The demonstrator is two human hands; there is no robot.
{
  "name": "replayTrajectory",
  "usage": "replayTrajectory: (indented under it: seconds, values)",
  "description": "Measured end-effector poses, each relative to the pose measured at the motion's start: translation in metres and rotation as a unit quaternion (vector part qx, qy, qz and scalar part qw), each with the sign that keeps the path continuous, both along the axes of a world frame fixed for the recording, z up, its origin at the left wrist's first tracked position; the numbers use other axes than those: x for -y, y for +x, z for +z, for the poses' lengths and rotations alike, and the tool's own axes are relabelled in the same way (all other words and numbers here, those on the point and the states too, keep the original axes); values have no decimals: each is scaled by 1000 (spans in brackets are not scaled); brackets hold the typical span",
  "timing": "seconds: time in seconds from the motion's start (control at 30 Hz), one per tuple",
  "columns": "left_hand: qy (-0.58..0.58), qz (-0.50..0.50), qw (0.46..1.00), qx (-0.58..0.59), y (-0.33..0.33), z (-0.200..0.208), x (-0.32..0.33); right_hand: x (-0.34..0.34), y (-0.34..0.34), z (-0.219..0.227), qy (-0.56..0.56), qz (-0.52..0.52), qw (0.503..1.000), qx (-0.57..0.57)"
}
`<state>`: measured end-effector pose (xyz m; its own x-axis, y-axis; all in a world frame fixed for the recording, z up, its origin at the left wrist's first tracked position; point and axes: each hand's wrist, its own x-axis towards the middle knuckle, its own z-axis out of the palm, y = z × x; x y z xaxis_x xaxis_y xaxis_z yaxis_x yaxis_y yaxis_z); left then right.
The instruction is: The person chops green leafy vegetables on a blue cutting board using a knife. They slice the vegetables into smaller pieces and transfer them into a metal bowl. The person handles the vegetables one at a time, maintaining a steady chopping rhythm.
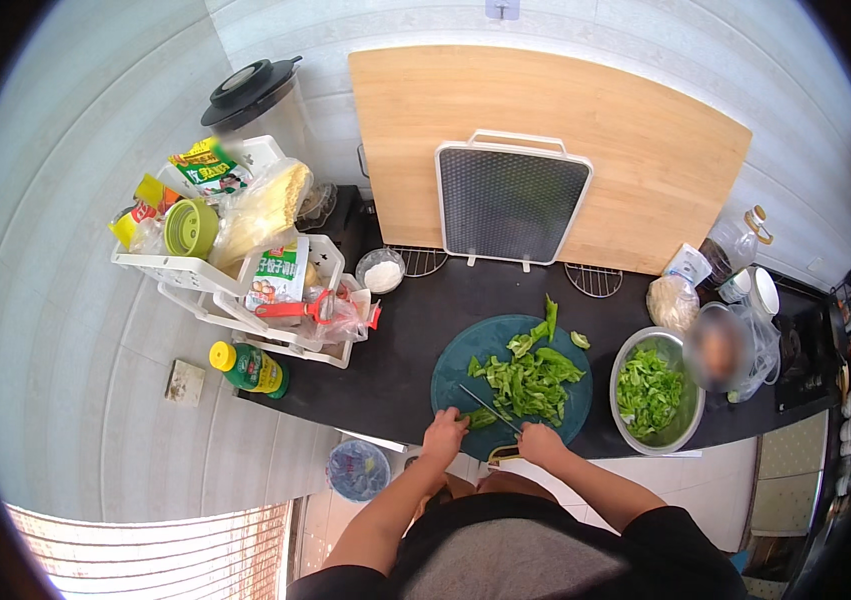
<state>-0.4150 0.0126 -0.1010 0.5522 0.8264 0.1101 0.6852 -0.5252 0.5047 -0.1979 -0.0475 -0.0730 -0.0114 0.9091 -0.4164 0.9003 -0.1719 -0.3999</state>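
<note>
A round dark-teal cutting board (465, 352) lies on the black counter with a heap of cut green pepper pieces (530, 380) on it. My left hand (443, 437) presses a green pepper piece (481, 419) down at the board's near edge. My right hand (539, 442) grips the handle of a knife (488, 407), whose thin blade angles up and left across the board beside my left fingers. Just right of the board stands a steel bowl (680, 428) holding chopped greens (647, 390).
A white rack (195, 268) of packets, jars and a red peeler stands at the left, with a green bottle (250, 369) below it. A large wooden board (645, 140) and a white mesh tray (510, 200) lean on the tiled wall. A small bowl of white powder (381, 272) sits behind.
</note>
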Motion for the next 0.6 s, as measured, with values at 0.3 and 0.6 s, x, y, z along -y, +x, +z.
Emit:
replayTrajectory:
  seconds: [0.3, 0.6]
  values:
    - [31, -2, 999, -12, 2, 0, 3, -39, -31, -34, 50, -40, 997, -36]
    - [16, -13, 1000, -10, 1, -2, -1, -10, -13, 18, 16, -52, 998, -45]
